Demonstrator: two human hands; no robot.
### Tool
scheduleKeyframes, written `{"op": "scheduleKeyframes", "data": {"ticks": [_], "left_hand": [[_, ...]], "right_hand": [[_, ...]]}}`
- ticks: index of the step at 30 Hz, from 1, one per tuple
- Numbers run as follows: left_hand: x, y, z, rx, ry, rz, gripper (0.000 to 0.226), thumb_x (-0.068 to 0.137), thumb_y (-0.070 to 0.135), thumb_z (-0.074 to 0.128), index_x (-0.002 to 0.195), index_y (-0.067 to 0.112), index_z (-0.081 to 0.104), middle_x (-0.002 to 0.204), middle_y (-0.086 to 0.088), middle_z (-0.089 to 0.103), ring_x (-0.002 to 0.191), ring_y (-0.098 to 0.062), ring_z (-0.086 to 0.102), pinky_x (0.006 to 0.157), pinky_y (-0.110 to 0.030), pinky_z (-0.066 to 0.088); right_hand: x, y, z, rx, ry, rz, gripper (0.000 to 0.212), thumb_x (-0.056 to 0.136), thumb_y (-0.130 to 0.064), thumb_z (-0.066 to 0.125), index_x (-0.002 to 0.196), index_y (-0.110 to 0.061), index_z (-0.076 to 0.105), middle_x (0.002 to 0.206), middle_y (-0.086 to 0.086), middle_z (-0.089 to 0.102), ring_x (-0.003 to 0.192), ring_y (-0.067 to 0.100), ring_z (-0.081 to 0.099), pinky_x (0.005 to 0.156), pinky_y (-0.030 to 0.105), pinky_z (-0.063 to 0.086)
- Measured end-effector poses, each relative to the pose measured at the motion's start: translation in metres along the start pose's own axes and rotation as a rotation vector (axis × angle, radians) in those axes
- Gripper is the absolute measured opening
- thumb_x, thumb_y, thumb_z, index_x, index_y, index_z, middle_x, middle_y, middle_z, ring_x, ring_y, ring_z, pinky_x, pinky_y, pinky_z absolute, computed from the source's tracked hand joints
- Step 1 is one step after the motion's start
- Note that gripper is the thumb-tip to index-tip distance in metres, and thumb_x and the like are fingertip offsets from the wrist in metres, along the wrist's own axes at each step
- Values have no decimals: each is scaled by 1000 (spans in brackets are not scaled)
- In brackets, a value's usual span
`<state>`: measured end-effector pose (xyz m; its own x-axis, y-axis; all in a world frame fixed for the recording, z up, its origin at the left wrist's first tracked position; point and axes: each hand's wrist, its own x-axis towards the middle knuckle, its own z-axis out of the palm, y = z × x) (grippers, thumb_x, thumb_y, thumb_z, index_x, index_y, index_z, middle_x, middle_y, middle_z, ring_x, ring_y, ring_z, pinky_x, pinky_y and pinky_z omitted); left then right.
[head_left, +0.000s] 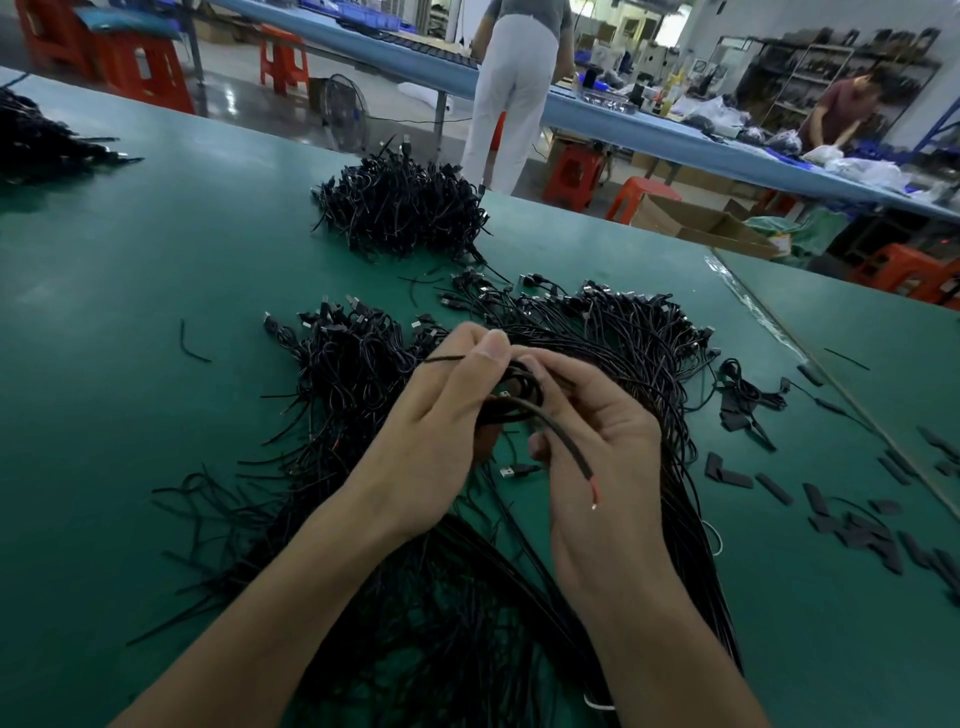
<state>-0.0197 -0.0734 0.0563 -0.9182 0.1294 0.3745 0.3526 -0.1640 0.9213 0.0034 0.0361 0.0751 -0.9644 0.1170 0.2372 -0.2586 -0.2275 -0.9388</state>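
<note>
Black coiled cable (514, 387) sits between both hands, held up just above the big heap (613, 343) of loose black cables that spreads over the green tabletop (156, 291). The left hand (441, 421) grips the coil from the left, with its fingers curled behind the loops and its thumb raised at the top. There the thumb pinches a thin strand (441, 359) that pokes out nearly level toward the left side of the heap. The right hand (597, 436) holds the coil's other side, its fingers curled in over the loops.

The loops stand roughly upright and face the person. The cable's loose end (563, 441) leaves the coil low down and crosses in front of the right hand. Its long axis slants from upper left to lower right, and it points toward the near side of the heap. The tip is stripped, showing a red core and a pale one.

Below the hands, on the heap, a USB plug (506, 472) lies with its metal end pointing left; any print on it is too small to read. Beyond the heap stands a tied pile (402, 208) of short black cable bundles. Right of the heap, flat black pieces (774, 488) lie scattered on the tabletop.
</note>
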Motion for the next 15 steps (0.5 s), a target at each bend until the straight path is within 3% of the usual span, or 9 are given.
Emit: {"op": "scheduleKeyframes", "data": {"ticks": [4,7,9,12,15], "left_hand": [[2,-3,-2,-35,81,-29,41,98,42,34,97,17,66,85,-3,62,82,-19,58,76,-33,49],[2,-3,-3,-29,95,16,47,103,38,30,97,24,74,86,2,75,86,-12,70,77,-23,53],[2,-3,-2,-15,127,39,49,104,38,28,97,25,74,81,6,74,78,-7,68,71,-17,50],[1,-2,-1,3,111,60,48,105,38,26,103,24,72,64,14,62,55,-1,50,54,-14,39],[2,1,-1,-4,131,79,49,108,35,24,105,20,70,59,17,61,53,4,52,53,-7,41]], "right_hand": [[1,0,-5,-261,-96,-77,16,87,1,68,91,-10,79,76,-2,74,67,0,64,63,12,48],[2,-4,-7,-297,-153,-68,15,89,-2,69,91,-13,79,76,-4,76,70,-1,66,65,10,48],[1,-5,-8,-292,-142,-94,16,89,-5,69,89,-17,79,74,-8,75,67,-2,65,63,10,48],[1,-2,-10,-294,-61,-148,17,88,-7,71,84,-22,78,73,-3,73,64,1,63,60,14,49],[0,3,-10,-409,-70,-181,14,88,-11,73,86,-24,78,79,-3,71,71,5,64,64,17,49]]}}
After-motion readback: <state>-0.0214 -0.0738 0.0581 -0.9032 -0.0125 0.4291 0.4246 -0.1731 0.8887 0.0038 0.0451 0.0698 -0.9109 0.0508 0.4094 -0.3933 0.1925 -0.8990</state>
